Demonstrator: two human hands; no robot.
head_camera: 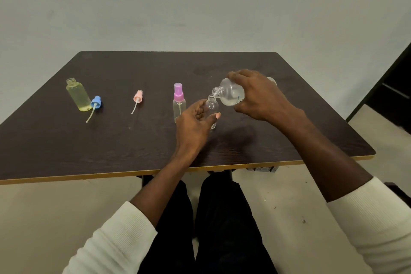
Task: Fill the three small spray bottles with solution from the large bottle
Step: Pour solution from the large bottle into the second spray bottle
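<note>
- While the dark bench [133, 144] carries everything in a loose row, the step in hand looks like filling the third small bottle; the pour itself seems about to begin, as no stream shows between the two mouths.
- The right hand [260, 95] has its grip wrapped around the large bottle [231, 93], held above the bench at centre-right and tipped so its open neck points left and down, just above the small bottle's mouth. A little clear solution lies low in its body.
- The left hand [195, 120] has a loose grip curled around the clear small bottle [212, 109], steadying it upright on the bench; it looks empty.
- At far left, the yellow-tinted bottle [77, 94] stands open, apparently filled, with the blue spray cap [96, 102] lying against its foot.
- Just left of the left hand, the purple-capped bottle [179, 104] stands closed.
- Between these, the pink spray cap [138, 97] lies alone, likely meant for the clear bottle.
- Next, the large bottle needs more tilt, mouths kept aligned, slowly enough not to spill past the narrow neck.
</note>
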